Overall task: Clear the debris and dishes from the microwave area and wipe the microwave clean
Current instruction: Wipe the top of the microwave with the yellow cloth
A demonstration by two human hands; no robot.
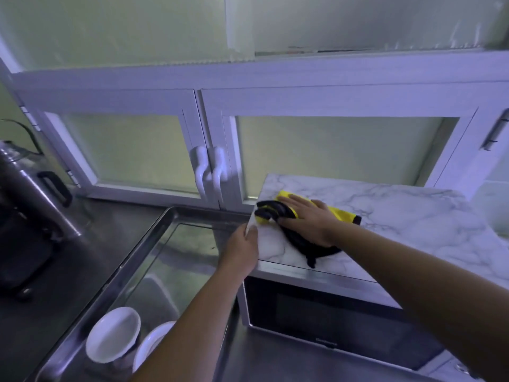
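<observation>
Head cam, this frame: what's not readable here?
Head view only:
- Microwave inside: door shut, glass dark.
- Marble top under the cloth and right hand: covered, so any dirt there is unseen.
- Left hand fingers: hidden below the top's edge it grips.
- Second bowl in the sink: partly behind the left forearm.
- Steel vessel: cut by the left edge, blurred.

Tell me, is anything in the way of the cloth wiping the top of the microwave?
Nothing visible is. The right hand presses the cloth flat on the microwave's marble top, and the stretch to its right shows nothing standing on it. The left hand only grips the top's left corner, beside the cloth.
</observation>
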